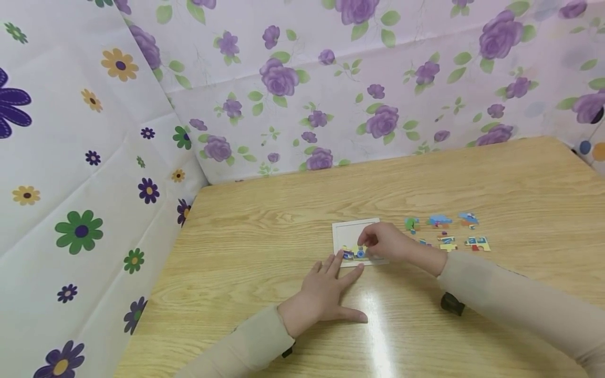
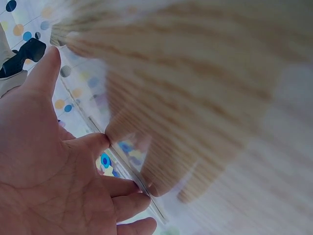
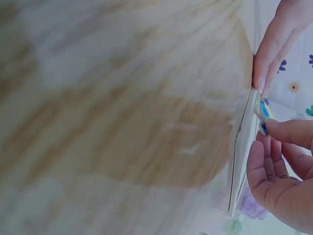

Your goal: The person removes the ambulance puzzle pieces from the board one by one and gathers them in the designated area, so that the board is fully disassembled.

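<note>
A shallow white puzzle tray [image 1: 334,233] lies on the wooden table, with colourful puzzle pieces [image 1: 348,254] along its near side. My left hand [image 1: 323,294] is spread with straight fingers, its fingertips touching the tray's near left edge. Over the tray's near right part, my right hand [image 1: 389,242] pinches a puzzle piece [image 3: 264,129] between thumb and fingers, low at the tray's edge in the right wrist view. Part of that piece is hidden by the fingers. The left wrist view shows the left fingertips along the tray's edge [image 2: 129,171].
To the right of the tray lie several loose puzzle pieces [image 1: 440,220] in two rough rows, some partly behind the right hand and forearm. The table [image 1: 264,226] meets a flowered cloth [image 1: 293,121] at the back and another cloth [image 1: 113,199] at the left.
</note>
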`<state>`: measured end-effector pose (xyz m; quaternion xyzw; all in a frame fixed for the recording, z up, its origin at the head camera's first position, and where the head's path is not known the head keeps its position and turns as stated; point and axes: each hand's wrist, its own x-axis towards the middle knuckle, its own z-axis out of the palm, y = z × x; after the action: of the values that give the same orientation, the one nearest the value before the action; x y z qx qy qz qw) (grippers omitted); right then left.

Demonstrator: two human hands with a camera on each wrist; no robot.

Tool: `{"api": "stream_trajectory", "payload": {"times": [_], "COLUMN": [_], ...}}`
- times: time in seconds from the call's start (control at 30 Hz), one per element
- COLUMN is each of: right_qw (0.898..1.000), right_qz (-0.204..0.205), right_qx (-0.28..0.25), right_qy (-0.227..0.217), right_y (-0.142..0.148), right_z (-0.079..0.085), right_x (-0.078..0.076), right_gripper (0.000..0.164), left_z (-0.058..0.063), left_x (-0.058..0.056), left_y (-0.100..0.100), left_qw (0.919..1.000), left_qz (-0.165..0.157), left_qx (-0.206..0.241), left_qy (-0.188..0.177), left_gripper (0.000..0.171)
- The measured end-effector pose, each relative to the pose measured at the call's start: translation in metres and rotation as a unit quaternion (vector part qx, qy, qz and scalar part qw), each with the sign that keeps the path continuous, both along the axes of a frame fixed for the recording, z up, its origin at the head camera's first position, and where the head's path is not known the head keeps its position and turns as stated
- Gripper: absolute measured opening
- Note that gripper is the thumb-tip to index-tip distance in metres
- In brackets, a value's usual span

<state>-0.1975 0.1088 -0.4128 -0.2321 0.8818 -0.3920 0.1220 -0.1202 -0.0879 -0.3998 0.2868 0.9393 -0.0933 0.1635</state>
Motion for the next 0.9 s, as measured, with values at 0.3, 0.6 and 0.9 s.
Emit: {"api": "stream_trajectory", "payload": {"times": [0.3,0.6,0.9], "right_qw": [1.0,1.0,1.0], "right_qz": [-0.019,-0.01,-0.012], "right_qx": [-0.001,-0.023,-0.027], "right_qy": [-0.014,-0.005,0.008], "right_y": [0.004,0.02,0.036], "right_z": [0.003,0.011,0.021], "right_x": [0.003,0.008,0.012], "right_gripper": [0.016,0.015,0.01], "left_z": [0.0,-0.001,-0.001], "left_x": [0.001,0.001,0.001], "left_y": [0.0,0.002,0.002], "left_qw": [0.9998,0.9999,0.9997], "left_qz": [0.008,0.0,0.003], "left_qx": [0.012,-0.015,-0.013], "left_qy": [-0.012,0.009,0.02], "left_gripper": [0.093,0.088,0.089]}}
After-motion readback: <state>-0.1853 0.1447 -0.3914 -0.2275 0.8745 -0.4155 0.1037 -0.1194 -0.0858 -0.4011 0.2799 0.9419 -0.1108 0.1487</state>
